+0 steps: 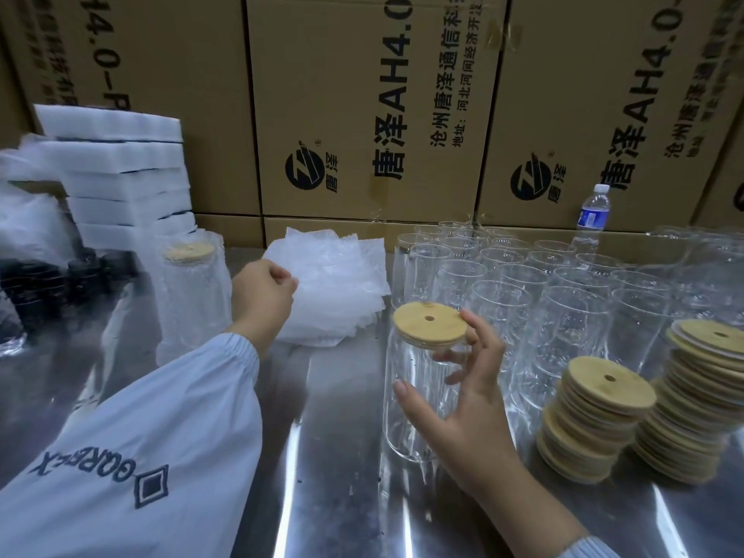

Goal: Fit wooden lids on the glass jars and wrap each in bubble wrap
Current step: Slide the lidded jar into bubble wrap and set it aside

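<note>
From the head view, the lidded jar (410,396) stood upright on the steel table (342,497), its wooden lid (428,321) seated flat on the rim; the right hand (463,400) gripped it from the right side, thumb across the front of the glass and fingers curved behind just under the lid, probably to steady it and have it ready to carry over for wrapping; to the left of the jar and further back lay the bubble wrap sheets (334,283) in a loose pile, and the left hand (261,296) sat at their left edge with fingers curled, seemingly pinching the top sheet to peel it free (the exact pinch was hard to make out); left of the jar beyond that hand stood a wrapped jar (189,292), already lidded and sleeved; just right of the jar and behind it crowded the open jars (523,283), not yet lidded; further right, the lid stacks (596,412) sat close by, within reach of the right hand; lidding looked done for this jar, wrapping was next.
</note>
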